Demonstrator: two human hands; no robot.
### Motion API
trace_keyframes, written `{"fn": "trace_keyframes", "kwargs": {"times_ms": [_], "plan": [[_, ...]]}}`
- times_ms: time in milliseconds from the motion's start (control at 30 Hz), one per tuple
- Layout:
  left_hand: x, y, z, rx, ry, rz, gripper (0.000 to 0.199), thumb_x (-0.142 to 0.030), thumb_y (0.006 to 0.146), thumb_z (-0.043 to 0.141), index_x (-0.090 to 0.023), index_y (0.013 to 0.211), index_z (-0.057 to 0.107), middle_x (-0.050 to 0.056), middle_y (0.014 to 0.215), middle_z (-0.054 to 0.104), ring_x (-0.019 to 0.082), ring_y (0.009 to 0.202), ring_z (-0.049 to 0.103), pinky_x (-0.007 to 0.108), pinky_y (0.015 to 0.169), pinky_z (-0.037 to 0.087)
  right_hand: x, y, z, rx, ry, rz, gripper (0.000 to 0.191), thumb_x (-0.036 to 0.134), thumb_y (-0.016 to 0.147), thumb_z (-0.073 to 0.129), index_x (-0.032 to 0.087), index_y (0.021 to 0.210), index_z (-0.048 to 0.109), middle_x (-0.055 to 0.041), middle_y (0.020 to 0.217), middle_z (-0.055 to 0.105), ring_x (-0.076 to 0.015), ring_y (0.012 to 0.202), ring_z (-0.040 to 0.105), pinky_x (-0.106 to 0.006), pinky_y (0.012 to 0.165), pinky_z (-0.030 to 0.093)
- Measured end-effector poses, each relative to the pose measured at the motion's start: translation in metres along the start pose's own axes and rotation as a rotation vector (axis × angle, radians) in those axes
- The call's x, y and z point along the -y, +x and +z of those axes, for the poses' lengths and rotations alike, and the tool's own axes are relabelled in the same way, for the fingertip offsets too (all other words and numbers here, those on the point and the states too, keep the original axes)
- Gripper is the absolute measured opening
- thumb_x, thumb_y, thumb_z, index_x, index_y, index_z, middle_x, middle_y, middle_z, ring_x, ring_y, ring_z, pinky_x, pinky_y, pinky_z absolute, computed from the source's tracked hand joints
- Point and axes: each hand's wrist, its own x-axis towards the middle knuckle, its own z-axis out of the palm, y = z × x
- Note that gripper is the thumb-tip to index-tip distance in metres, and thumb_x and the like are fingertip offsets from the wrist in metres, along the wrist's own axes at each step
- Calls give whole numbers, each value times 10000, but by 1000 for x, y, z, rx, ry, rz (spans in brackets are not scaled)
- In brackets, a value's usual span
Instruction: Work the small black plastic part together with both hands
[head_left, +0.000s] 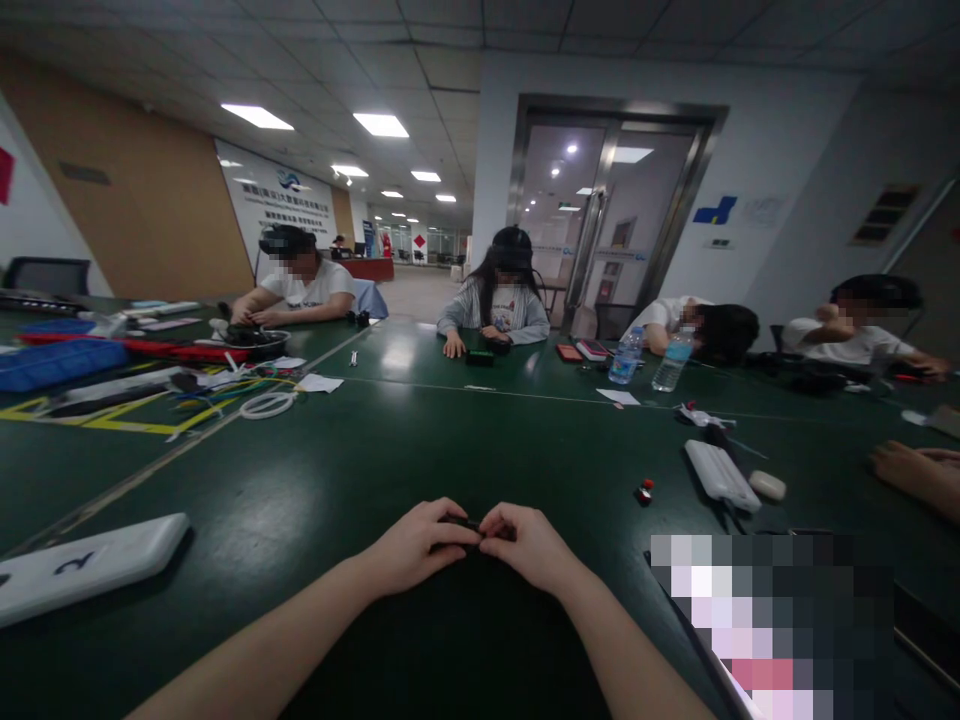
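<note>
dark green tabletop (315, 470) is stretching away from the person, and the left hand (416, 548) and right hand (525, 545) are meeting above its near part, both clenched in a tight pinch on a small black part (469, 524). the fingertips (457, 533) are covering most of it, so its exact shape cannot be made out.

on the near left, a white plastic case (82, 565) is lying flat, showing a dark mark that reads like a "2". to the right of the hands, a white ribbed device (720, 475) is lying just beside a cream oval object (767, 485), with a small red-and-black component (643, 491) near them. a pixelated patch (772, 625) is hiding whatever is in the near right corner. a co-worker's hand (911, 475) is resting at the right edge.

farther right, two plastic water bottles (673, 360) are standing on the table. on the far left, a blue plastic case (60, 365) is lying near a coil of white tubing (268, 404). a wall sign (277, 190) is showing a blue logo, its lettering too small to read.
</note>
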Motion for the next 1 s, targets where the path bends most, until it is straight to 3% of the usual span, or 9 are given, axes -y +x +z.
{"fn": "trace_keyframes", "kwargs": {"times_ms": [133,400,567,667,867,1000], "plan": [[0,0,-1,-3,31,11,334,-239,857,532,-369,1160,588,14,1193,501,199,1079,496,375,916,421,-3,2,1,-50,-58,36,113,303,724,672,209,786,677,3,869,626,-146,785,575,-259,689,449],[5,-2,3,-38,121,45,361,-227,866,520,-395,1183,567,3,1209,511,188,1092,496,356,919,410,-1,0,0,-31,-96,-14,99,308,738,657,224,763,703,0,901,606,-138,797,570,-245,693,449],[18,-1,-2,-83,289,-17,358,-256,890,469,-410,1199,562,20,1237,519,201,1086,508,377,913,399,-3,0,-7,-46,-139,30,196,337,769,620,258,924,710,-11,954,624,-158,843,582,-269,728,452],[40,-4,-17,-139,394,-275,343,-284,902,429,-375,1193,586,47,1218,547,210,1057,538,380,911,400,-11,3,-15,-116,-127,104,255,336,805,574,239,1017,677,-21,1001,641,-171,898,594,-288,769,462],[97,-40,-57,-279,395,-1016,426,-414,902,317,-344,1253,548,104,1150,607,296,1004,586,444,824,449,-31,9,-26,-242,-77,202,247,280,834,526,214,1032,658,-25,1026,666,-177,964,609,-298,825,463],[121,-66,-70,-414,324,-1274,491,-465,873,307,-319,1290,520,151,1183,593,367,1054,554,502,808,447,-35,9,-29,-274,-66,214,232,269,830,523,209,1007,661,-21,1003,673,-174,948,620,-294,827,463]]}}
